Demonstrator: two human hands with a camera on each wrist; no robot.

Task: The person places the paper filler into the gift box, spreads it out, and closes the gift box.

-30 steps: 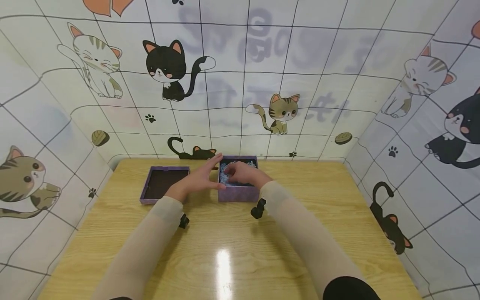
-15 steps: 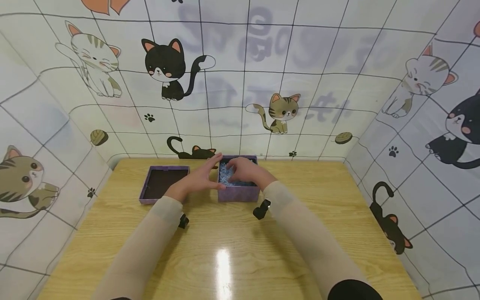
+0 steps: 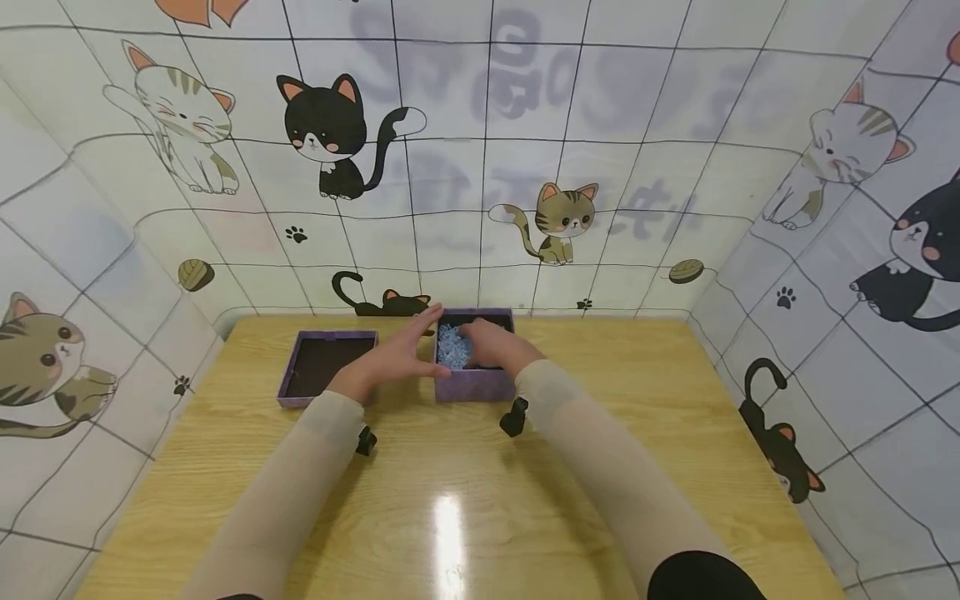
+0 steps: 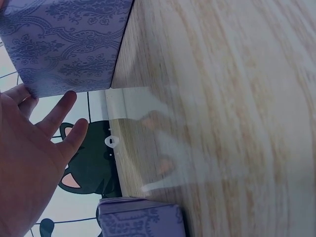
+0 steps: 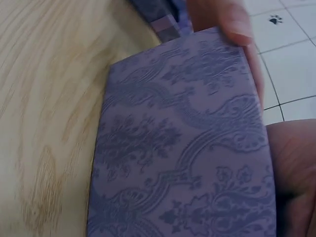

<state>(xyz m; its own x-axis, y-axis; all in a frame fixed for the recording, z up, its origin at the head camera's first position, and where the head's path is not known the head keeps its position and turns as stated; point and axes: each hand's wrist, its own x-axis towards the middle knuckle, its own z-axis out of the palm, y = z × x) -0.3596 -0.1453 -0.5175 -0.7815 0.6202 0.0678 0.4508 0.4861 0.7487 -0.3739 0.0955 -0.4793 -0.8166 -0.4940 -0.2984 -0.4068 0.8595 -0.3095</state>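
Purple damask-patterned box (image 3: 476,387), pale-blue shreds (image 3: 452,347) within, left hand (image 3: 393,360) touching it, grip spread apart, right hand (image 3: 497,343) inside, grip hidden, cannot tell its state

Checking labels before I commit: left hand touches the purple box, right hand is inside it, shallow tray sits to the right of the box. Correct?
No: the shallow tray sits to the left of the purple box, as the head view shows. The rest stands: the left hand touches the box and the right hand is inside it.
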